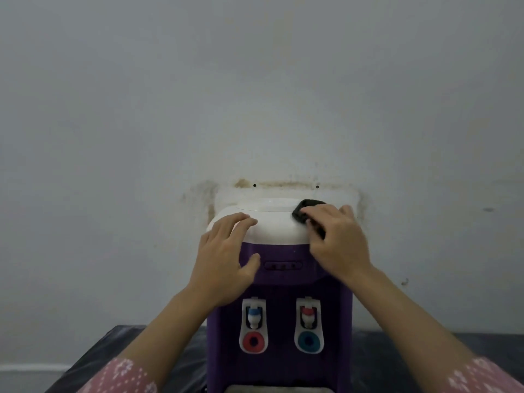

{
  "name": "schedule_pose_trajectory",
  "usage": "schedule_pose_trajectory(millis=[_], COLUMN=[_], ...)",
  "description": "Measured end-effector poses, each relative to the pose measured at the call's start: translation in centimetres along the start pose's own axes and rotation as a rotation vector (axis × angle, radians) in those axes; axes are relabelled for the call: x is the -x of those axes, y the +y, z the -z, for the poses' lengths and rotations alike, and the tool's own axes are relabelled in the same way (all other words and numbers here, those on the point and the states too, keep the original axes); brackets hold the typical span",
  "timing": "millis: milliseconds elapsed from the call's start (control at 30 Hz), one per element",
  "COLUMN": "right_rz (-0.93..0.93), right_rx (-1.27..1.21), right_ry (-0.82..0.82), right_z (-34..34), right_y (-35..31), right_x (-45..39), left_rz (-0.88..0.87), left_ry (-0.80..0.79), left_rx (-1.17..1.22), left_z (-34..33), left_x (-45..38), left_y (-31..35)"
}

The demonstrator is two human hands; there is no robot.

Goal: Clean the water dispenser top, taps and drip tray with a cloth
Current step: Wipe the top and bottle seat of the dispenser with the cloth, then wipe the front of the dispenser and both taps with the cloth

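Drip tray (279, 389) only just shows at the bottom edge, below the taps, so can't tell its condition. Dispenser sits on a dark desk (93, 361); pink patterned sleeves (127, 377) at the lower corners.

Taps: left tap (253, 314) has a blue cap over a red ring, right tap (308, 314) a red cap over a teal ring. No hand or cloth on either.

Left hand (224, 256) steadies the water dispenser (279, 293): fingers spread flat on the white top's front-left corner, thumb on the purple front. It holds nothing, just presses.

Right hand (337, 239): grip is around the black cloth (307, 212), fingers curled over it, pressing it onto the top (279, 224) at the right rear, beside the round lid (265, 205).

Step in hand looks like wiping the top (first of three areas, so early in the task).

Next move likely calls for sweeping the cloth across the lid toward the left, then shifting the left hand off its corner so that patch gets covered, before dropping to the taps.

Behind: stained wall (255, 95), grime marks around the unit's outline
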State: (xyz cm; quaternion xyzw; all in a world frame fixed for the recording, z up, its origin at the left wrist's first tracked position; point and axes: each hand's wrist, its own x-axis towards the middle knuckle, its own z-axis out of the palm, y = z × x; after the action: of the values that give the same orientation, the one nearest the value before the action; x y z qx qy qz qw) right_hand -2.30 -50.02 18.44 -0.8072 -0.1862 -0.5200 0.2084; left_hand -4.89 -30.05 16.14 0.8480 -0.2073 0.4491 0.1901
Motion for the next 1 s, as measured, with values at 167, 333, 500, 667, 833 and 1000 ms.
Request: schedule_pose_trajectory(millis=[167, 333, 500, 667, 833, 1000], right_rz=[0.351, -0.016, 0.352, 0.300, 0.020, -0.112], right_rx=[0.053, -0.033, 0.112, 0.025, -0.046, -0.069], right_ry=[-0.006, 0.117, 0.013, 0.023, 0.040, 0.036], right_z=[0.1, 0.1, -1.2, -1.1, -0.9, -0.6], right_y=[0.7, 1.7, -1.1, 1.1, 5.3, 7.8], right_x=[3.4, 3.2, 3.1, 3.8, 3.1, 3.4], left_rz=[-0.018, 0.021, -0.006, -0.022, -0.014, -0.007], left_ry=[-0.041, -0.090, -0.084, -0.122, -0.131, -0.108], left_rx=[-0.063, -0.110, -0.112, -0.128, -0.118, -0.110], left_z=[-0.7, -1.6, -1.6, -0.8, -1.0, -1.5], left_x=[-0.1, 0.0, 0.0, -0.1, 0.0, 0.4], left_y=[0.4, 0.2, -0.2, -0.9, -0.9, -0.8])
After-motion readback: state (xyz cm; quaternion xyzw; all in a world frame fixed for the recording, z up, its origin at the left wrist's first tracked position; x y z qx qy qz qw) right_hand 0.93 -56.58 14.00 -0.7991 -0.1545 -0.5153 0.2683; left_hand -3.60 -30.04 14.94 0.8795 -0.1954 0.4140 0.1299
